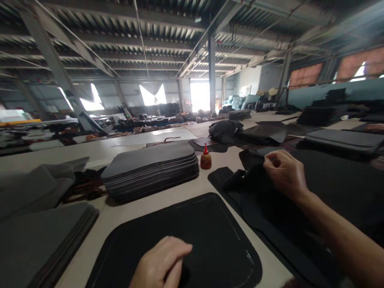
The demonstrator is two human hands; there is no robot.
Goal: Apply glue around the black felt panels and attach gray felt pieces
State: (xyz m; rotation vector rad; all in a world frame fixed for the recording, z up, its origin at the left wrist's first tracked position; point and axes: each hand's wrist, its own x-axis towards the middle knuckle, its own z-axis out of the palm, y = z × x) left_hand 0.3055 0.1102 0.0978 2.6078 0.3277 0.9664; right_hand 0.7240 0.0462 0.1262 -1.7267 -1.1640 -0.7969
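My left hand [163,260] is over a black rounded-corner panel [168,220] that lies flat on the table in front of me. Its fingers are loosely bent, a little apart from the thumb, with nothing visible in them. Shiny streaks run along the panel's border. To the right, my right hand [286,172] pinches the upper edge of a black sheet [267,204] of thin, flexible material, partly raised from a heap of dark pieces. The fingertips of that hand are partly hidden.
A thick stack of grey panels [150,160] stands beyond the black panel, next to a small red-tipped glue bottle [205,160]. More grey panels [45,240] lie at left. Farther right is another stack [342,140], with another person's hand [375,127] at the edge.
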